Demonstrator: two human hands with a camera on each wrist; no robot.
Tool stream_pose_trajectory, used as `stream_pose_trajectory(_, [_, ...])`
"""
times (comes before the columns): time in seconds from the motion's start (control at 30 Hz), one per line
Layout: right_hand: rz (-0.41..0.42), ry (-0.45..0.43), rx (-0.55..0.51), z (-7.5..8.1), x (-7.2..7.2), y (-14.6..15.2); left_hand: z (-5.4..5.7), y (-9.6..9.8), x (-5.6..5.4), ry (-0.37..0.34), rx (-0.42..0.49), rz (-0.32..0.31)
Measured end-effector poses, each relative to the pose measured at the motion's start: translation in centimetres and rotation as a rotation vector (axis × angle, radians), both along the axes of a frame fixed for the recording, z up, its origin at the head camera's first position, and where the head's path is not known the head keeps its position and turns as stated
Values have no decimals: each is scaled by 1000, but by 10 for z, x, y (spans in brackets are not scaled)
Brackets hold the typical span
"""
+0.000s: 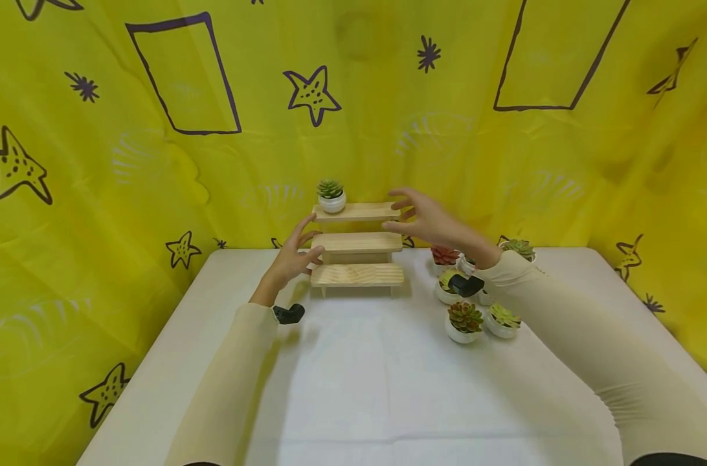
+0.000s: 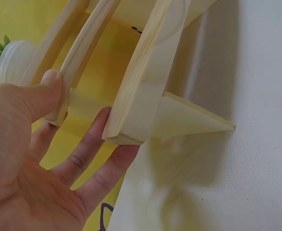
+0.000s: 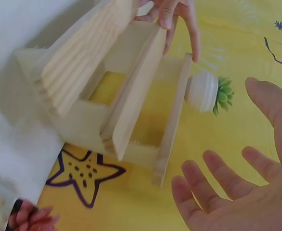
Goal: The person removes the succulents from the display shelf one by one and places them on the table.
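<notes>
A three-tier wooden stand (image 1: 357, 243) stands at the back of the white table. One potted succulent (image 1: 332, 196), green in a white pot, sits at the left end of its top tier. My left hand (image 1: 289, 262) holds the stand's left side; in the left wrist view its thumb (image 2: 51, 84) lies on the middle board and other fingers touch the board ends. Right of the top tier, my right hand (image 1: 426, 219) is held in the air with spread, slightly bent fingers. Nothing lies in it, and the right wrist view shows a gap between it and the stand.
Several more potted succulents cluster on the right of the table (image 1: 342, 388), among them a reddish-green one (image 1: 464, 321) and a red one (image 1: 445, 255). My right forearm passes over part of the cluster. A yellow curtain (image 1: 365, 149) with starfish drawings hangs behind the stand.
</notes>
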State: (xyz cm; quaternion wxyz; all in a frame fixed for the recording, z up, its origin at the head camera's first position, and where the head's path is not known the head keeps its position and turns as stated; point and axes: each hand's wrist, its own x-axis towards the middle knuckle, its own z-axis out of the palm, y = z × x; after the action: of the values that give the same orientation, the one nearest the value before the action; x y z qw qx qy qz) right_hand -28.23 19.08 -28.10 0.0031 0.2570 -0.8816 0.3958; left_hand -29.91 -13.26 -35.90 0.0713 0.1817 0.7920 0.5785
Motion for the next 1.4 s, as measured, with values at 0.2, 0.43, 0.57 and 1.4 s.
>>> stream_pose_trajectory(0.2, [-17, -27, -31, 0, -12, -23, -11, -3, -12, -16, 5, -1])
stream_pose_trajectory(0.43, [-57, -53, -72, 0, -30, -52, -28, -7, -27, 14, -3, 16])
stream_pose_trajectory(0.57, [-80, -47, -86, 0, -37, -68, -27, -7, -28, 19, 6, 29])
stream_pose_trajectory(1.4, [-201, -87, -157, -16, -71, -107, -29, -7, -29, 11, 18, 23])
